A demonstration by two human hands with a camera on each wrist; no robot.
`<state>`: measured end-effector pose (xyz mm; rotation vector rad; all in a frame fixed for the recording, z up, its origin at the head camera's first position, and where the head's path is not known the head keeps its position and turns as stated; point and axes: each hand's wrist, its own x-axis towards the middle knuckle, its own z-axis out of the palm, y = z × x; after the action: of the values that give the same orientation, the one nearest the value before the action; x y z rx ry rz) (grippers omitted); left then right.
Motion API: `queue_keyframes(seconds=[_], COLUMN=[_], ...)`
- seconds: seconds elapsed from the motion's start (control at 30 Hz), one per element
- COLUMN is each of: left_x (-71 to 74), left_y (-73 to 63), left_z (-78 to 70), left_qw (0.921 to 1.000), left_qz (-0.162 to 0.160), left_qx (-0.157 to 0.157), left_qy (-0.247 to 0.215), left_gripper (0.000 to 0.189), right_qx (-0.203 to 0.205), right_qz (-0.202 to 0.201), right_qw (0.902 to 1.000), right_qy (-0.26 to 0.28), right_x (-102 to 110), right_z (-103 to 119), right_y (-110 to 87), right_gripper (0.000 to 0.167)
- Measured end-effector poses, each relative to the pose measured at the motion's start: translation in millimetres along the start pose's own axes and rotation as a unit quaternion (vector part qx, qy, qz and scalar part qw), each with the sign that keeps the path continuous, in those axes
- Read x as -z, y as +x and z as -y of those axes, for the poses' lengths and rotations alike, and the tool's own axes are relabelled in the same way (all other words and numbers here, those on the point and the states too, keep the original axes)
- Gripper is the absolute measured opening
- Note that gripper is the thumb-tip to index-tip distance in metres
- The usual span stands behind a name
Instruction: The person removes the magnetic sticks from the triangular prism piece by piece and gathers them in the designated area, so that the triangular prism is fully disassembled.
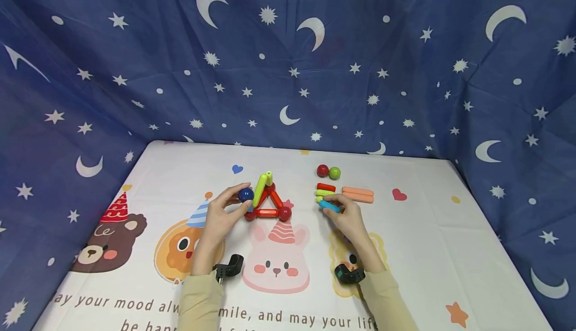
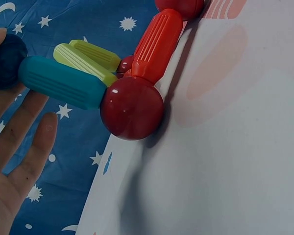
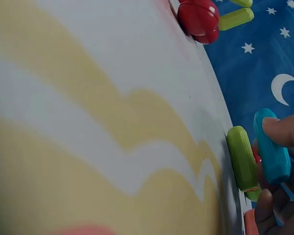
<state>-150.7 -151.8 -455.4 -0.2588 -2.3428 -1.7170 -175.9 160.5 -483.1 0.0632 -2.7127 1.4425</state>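
Note:
My left hand (image 1: 221, 217) holds a dark blue ball (image 1: 246, 194) between thumb and fingers. The ball sits at the upper end of a blue rod (image 2: 61, 82), whose other end meets a red ball (image 2: 132, 108) at a corner of a triangle. Red rods (image 1: 267, 213) and red balls (image 1: 284, 213) make up that triangle, flat on the table. Two yellow-green rods (image 1: 259, 191) rise from it, one leaning. My right hand (image 1: 351, 219) pinches another blue rod (image 3: 272, 147) between thumb and fingers, right beside a yellow-green rod (image 3: 241, 157).
Near the right hand lie a short red rod (image 1: 326, 187), yellow-green rods (image 1: 325, 193) and two orange rods (image 1: 357, 194). Behind them sit a loose red ball (image 1: 322, 170) and a green ball (image 1: 334, 173). A star-patterned blue curtain (image 1: 288, 71) hangs behind the printed white tablecloth (image 1: 423, 251).

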Motion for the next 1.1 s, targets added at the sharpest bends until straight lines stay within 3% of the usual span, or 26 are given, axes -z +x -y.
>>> queue_keyframes(seconds=[0.23, 0.5, 0.83, 1.1], left_x=[0.0, -1.0, -2.0, 0.2], left_y=[-0.1, -0.1, 1.2, 0.1], left_z=[0.8, 1.2, -0.4, 1.1], left_qw=[1.0000, 1.0000, 0.9998, 1.0000], left_qz=[0.001, 0.002, 0.003, 0.001], left_qx=[-0.003, 0.008, 0.017, -0.002], left_qy=[-0.003, -0.005, -0.001, -0.002], left_gripper=[0.040, 0.041, 0.041, 0.040], right_qx=[0.017, 0.056, 0.026, 0.002], right_qz=[0.028, 0.025, 0.014, -0.006], right_qw=[0.9980, 0.9927, 0.9907, 0.9916], right_qy=[-0.054, -0.104, -0.133, -0.129], right_x=[-1.1, -3.8, 1.2, 6.2], right_z=[-0.9, 0.4, 1.6, -2.7], right_y=[4.5, 6.0, 4.5, 5.2], right_gripper=[0.026, 0.025, 0.026, 0.025])
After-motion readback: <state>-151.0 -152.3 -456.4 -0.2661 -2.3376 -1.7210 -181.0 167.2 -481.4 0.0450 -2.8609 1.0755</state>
